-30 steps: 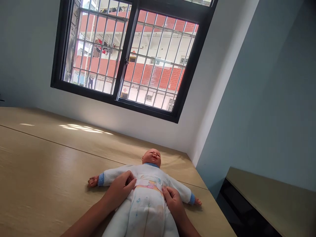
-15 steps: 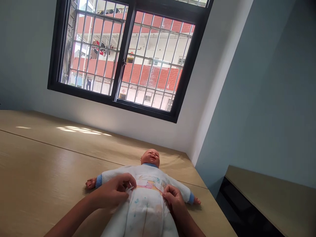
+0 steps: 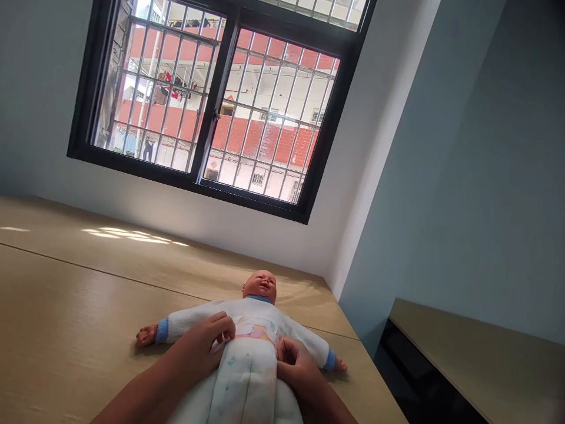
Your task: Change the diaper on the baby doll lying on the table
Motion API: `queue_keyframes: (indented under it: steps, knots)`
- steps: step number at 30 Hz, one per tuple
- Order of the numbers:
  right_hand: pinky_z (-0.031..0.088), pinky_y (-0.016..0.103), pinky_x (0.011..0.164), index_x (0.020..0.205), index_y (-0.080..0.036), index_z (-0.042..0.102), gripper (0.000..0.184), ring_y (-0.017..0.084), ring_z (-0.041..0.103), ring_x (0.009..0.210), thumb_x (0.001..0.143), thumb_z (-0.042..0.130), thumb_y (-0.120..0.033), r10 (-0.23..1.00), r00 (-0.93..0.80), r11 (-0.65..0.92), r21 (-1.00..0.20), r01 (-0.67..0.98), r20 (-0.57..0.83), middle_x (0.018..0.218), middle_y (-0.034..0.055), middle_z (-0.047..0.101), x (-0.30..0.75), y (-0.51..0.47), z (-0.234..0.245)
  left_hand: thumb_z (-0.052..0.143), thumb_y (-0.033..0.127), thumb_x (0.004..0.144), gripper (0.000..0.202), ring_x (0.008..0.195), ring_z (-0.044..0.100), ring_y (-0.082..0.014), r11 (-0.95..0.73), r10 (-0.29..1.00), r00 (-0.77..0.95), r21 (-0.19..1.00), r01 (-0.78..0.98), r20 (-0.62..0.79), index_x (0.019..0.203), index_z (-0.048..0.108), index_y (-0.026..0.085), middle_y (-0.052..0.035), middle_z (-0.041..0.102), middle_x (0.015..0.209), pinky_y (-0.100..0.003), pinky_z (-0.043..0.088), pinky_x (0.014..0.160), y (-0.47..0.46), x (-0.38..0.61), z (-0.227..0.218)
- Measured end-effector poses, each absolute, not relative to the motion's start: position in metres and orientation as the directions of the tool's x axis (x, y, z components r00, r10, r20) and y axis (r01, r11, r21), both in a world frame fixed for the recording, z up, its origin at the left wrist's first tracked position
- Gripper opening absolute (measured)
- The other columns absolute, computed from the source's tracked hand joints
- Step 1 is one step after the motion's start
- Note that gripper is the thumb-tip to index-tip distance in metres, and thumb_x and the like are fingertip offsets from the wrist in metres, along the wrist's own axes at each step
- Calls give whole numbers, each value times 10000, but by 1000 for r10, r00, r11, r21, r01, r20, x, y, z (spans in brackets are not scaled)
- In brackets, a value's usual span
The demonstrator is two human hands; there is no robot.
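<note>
A baby doll (image 3: 260, 287) lies on its back with arms spread, dressed in a white fleecy suit (image 3: 194, 314) with blue cuffs and collar. A white diaper (image 3: 247, 377) with a coloured waistband is wrapped over the suit's lower half. At the diaper's left side edge my left hand (image 3: 205, 344) is closed, fingers curled on the edge; their tips are partly hidden. My right hand (image 3: 298, 364) pinches the diaper's opposite side near the waistband, thumb and forefinger together.
The doll rests on a wooden tabletop (image 3: 66, 312) with a seam across it. Behind stands a wall with a barred, black-framed window (image 3: 194, 179). A lower wood-topped surface with a black front (image 3: 415, 365) is at the right.
The camera view has shifted, so the doll appears slightly further left. My right hand has moved a little along the diaper's side; my left hand's fingers have curled closer to its edge.
</note>
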State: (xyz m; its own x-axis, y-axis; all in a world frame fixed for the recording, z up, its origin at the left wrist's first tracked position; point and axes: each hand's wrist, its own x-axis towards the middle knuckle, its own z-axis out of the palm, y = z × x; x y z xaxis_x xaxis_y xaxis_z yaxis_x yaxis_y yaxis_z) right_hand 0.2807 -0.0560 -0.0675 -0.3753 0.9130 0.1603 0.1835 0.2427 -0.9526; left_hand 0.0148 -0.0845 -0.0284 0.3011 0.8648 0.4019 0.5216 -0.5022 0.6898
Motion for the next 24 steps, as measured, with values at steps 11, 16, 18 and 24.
queue_keyframes:
  steps: [11,16,18,24]
  knots:
    - [194,299,563,542,-213,348,309,118,307,569,679,625,-216,860,-289,507,-649,567,420,548,-35,382,272,-69,-66,485,147,693,136,776,474,-150,-508,861,359,624,594,360,817,518,189,-10,553,873,-218,386,663,-84,14,-31]
    - [191,303,566,552,-206,331,266,120,284,583,712,544,-194,824,-398,567,-595,570,404,561,-37,347,278,-74,-48,463,130,688,180,774,479,-151,-531,847,362,587,611,389,840,537,192,-7,566,882,-217,372,664,-86,14,-35]
    - [211,273,549,581,-201,409,178,109,310,589,678,558,-209,839,-493,481,-736,476,230,577,-48,373,283,-74,-36,460,129,691,180,769,479,-148,-540,842,362,596,595,401,840,539,192,-4,568,878,-214,368,661,-86,12,-36]
    - [177,270,548,549,-198,366,219,100,270,584,657,556,-187,859,-463,479,-659,580,217,551,-62,319,270,-78,-26,456,95,654,196,768,483,-142,-537,843,332,622,570,423,808,540,183,-5,556,847,-209,369,661,-86,14,-39]
